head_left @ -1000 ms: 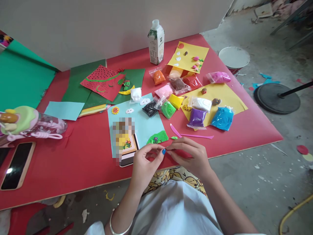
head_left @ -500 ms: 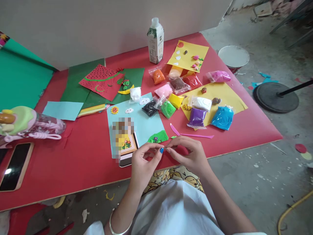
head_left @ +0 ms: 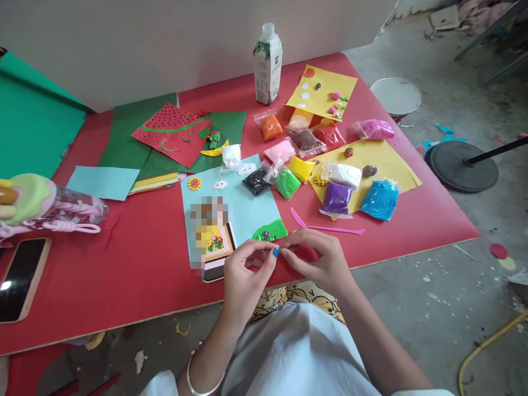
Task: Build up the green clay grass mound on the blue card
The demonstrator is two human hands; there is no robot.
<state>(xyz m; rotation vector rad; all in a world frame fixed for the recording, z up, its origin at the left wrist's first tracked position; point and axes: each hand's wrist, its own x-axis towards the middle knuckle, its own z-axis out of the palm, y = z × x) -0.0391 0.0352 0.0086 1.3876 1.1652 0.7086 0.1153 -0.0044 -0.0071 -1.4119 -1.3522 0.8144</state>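
Note:
Over the table's front edge, my left hand (head_left: 247, 269) and my right hand (head_left: 319, 256) meet, fingertips pinched close together. Both are closed, and whatever lies between the fingers is too small to make out. A bright blue spot shows at my left thumb's tip; I cannot tell if it is nail colour or clay. Just beyond lies a light-blue sheet (head_left: 243, 212) bearing a clay sun (head_left: 194, 183), clouds (head_left: 220, 185) and a green clay patch (head_left: 270, 230) with a purple flower. A phone (head_left: 218, 250), its picture partly blurred, rests on the sheet. Pink clay tools (head_left: 336, 229) lie beyond my right hand.
Bags of coloured clay, including purple (head_left: 336, 198), blue (head_left: 379, 200) and green (head_left: 287, 183), spread across the red table (head_left: 136, 264). A carton bottle (head_left: 268, 66) stands at the back. Leftward are a watermelon-patterned sheet (head_left: 169, 135), a clear cup (head_left: 78, 209) and another phone (head_left: 25, 280).
The view has shifted slightly, so most table items appear a little displaced. Both hands keep their pinch together; the green bit visible beside my right fingers earlier no longer shows clearly.

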